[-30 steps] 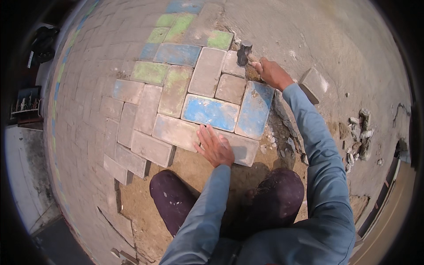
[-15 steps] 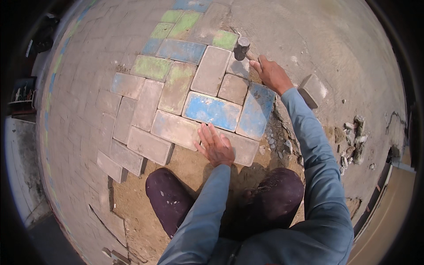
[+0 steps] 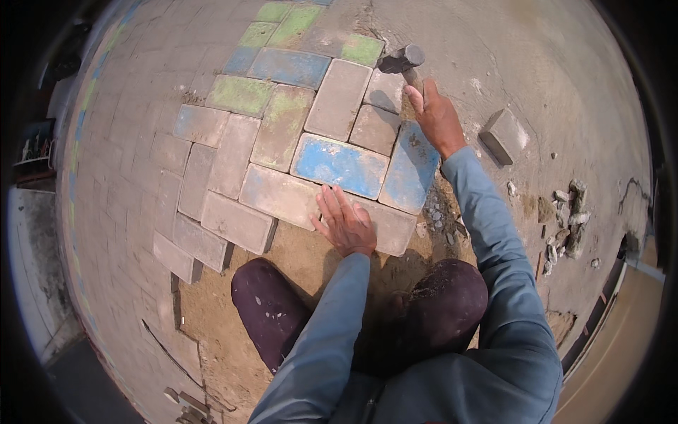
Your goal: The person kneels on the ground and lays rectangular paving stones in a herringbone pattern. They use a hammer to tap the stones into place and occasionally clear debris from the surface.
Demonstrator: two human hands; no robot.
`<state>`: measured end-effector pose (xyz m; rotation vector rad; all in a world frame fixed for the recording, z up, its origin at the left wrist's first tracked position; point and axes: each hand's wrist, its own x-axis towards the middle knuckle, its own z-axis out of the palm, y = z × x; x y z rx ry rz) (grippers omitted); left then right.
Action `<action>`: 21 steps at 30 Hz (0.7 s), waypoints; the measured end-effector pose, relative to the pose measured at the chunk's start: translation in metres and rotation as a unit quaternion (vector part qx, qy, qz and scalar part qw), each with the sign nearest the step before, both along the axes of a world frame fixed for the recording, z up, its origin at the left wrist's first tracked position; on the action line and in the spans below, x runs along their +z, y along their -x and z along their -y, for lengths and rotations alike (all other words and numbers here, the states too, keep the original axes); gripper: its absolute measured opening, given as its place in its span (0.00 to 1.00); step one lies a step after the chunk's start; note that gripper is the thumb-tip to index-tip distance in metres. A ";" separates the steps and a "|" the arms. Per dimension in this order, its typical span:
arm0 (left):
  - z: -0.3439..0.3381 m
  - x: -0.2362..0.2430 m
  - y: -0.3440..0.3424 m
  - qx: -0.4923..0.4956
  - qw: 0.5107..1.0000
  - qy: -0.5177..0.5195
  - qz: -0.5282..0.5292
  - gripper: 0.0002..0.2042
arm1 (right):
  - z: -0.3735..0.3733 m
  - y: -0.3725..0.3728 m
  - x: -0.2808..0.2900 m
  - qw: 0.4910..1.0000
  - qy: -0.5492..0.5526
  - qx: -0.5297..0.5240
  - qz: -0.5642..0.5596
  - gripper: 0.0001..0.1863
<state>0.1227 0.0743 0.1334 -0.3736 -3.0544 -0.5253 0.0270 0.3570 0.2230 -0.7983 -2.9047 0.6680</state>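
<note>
My right hand (image 3: 439, 121) is wrapped round the handle of a hammer (image 3: 401, 60). Its dark metal head is up near the green paver (image 3: 362, 49) and a small grey paver (image 3: 385, 90). Lying flat with fingers spread, my left hand (image 3: 345, 223) rests on the near row, where a beige paver (image 3: 280, 196) meets a grey one (image 3: 393, 226). Just beyond those fingers lies a paver with worn blue paint (image 3: 339, 165). A second blue paver (image 3: 409, 168) stands at the right end of the laid rows, beside my right forearm.
Bare sand (image 3: 233, 318) lies before my knees, bordered by stepped paver edges. A loose block (image 3: 504, 136) sits on the concrete to the right. Broken rubble (image 3: 567, 226) is heaped farther right, with gravel (image 3: 441, 219) along the pavers' edge.
The hammer has risen slightly and its head has swung round to the right, with my right hand moving a little. My left hand stays flat on the pavers. The view has shifted slightly.
</note>
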 end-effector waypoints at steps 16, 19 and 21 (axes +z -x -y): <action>-0.007 0.011 0.000 0.010 0.999 0.025 0.018 0.31 | -0.003 -0.042 -0.010 0.998 0.061 -0.024 0.001 0.30; -0.007 0.011 0.000 0.009 1.000 0.016 0.014 0.31 | 0.017 -0.120 -0.009 0.879 0.437 -0.186 -0.045 0.27; -0.004 0.010 -0.001 0.009 1.000 0.019 0.012 0.31 | 0.045 -0.196 -0.009 0.681 0.662 -0.274 -0.153 0.23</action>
